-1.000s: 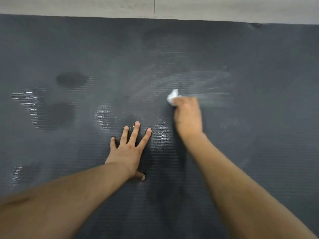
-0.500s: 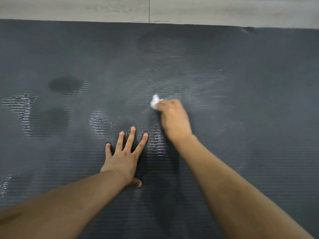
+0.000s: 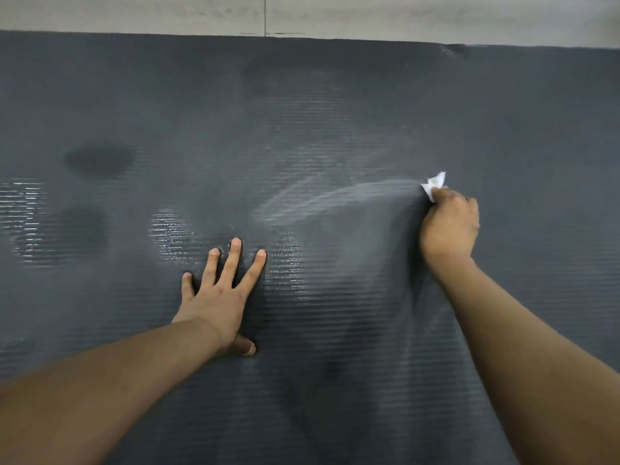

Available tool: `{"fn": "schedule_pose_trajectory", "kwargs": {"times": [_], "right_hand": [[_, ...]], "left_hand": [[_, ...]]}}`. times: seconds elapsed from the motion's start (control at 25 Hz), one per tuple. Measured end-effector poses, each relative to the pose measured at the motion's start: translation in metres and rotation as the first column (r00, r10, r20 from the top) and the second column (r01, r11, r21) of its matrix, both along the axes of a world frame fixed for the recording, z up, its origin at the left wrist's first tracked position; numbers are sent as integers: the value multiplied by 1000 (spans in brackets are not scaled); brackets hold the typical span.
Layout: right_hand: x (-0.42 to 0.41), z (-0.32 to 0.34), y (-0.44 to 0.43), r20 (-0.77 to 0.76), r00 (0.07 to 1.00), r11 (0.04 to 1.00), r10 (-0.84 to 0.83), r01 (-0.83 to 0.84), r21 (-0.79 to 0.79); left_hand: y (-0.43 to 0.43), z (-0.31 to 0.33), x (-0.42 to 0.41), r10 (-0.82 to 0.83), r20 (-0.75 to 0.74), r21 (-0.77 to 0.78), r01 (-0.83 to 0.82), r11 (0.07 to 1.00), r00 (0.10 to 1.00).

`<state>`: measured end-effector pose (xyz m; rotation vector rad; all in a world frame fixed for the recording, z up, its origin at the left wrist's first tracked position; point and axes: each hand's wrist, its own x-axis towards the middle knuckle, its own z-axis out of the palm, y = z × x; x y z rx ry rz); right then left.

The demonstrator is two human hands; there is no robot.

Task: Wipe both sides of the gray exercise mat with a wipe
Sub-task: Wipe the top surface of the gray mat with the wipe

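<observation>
Pale floor (image 3: 436,15) with one dark seam line forms a strip along the top, beyond the far edge of the mat (image 3: 335,105). That edge is straight and crosses the whole view; the other three edges of the mat lie outside the view. Its gray ribbed surface fills everything else.

At lower centre the left hand (image 3: 218,297) lies flat on the mat, fingers straight and spread, thumb out to the side, palm down, holding nothing.

Well to its right and a little farther out, the right hand (image 3: 449,226) has its fingers curled around a crumpled white wipe (image 3: 435,184). A corner of the wipe shows past the knuckles, at the mat surface.

A pale streak (image 3: 328,196) arcs leftward across the mat from the wipe and ends beyond the left fingertips.

Glossy wet patches (image 3: 167,233) lie just left and just right of the left fingers, with another at the left border of the view. A dark blotch (image 3: 99,159) sits at upper left, apart from both hands.

Bare mat extends from the right hand to the far edge, and rightward to the border of the view.
</observation>
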<state>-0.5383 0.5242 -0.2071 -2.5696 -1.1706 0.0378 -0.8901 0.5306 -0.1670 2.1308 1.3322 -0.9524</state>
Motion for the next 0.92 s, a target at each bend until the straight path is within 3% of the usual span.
{"fn": "schedule_pose_trajectory", "kwargs": {"times": [0.04,0.12,0.24,0.32,0.36,0.4,0.44,0.52,0.6,0.68,0.76,0.84,0.92], "right_hand": [[-28,-4,5,-28,999,997,39,-37,67],[-103,-13,4,-61,949,935,310,-293,200],[-199,-16,-15,6,730,712,683,-668,217],[-193,-21,-12,53,566,552,823,-817,167],[-173,-20,-7,105,534,526,839,-845,96],[-147,-19,-2,113,581,582,806,-813,34],[-116,-19,3,131,697,702,705,-712,7],[-46,-16,9,136,904,914,406,-399,-74],[-20,-9,9,126,970,975,209,-197,-98],[-54,-6,8,140,971,979,196,-185,-88],[-127,-3,-2,49,924,926,378,-377,-31],[-197,-4,-31,-16,794,794,607,-608,-7],[-215,1,-49,-9,673,673,739,-739,-1]], "left_hand": [[0,0,0,1,-1,1,-1,1000,1000],[-1,1,0,5,-1,3,-5,1000,1000],[-2,-1,-1,-2,8,15,2,1000,1000],[-1,0,-2,1,9,10,-2,1000,1000],[-1,0,-2,3,15,2,-3,1000,1000],[0,0,-2,6,24,-1,-6,1000,1000],[1,-1,-2,10,31,-2,-10,1000,999],[0,-3,-4,16,33,5,-16,1000,999],[1,-6,-4,20,33,12,-20,1000,999],[1,-9,-3,16,33,12,-16,1000,999],[1,-9,-5,16,30,39,-17,999,999],[2,-4,-6,12,31,35,-13,999,999],[1,2,-8,9,62,48,-12,999,998]]}}
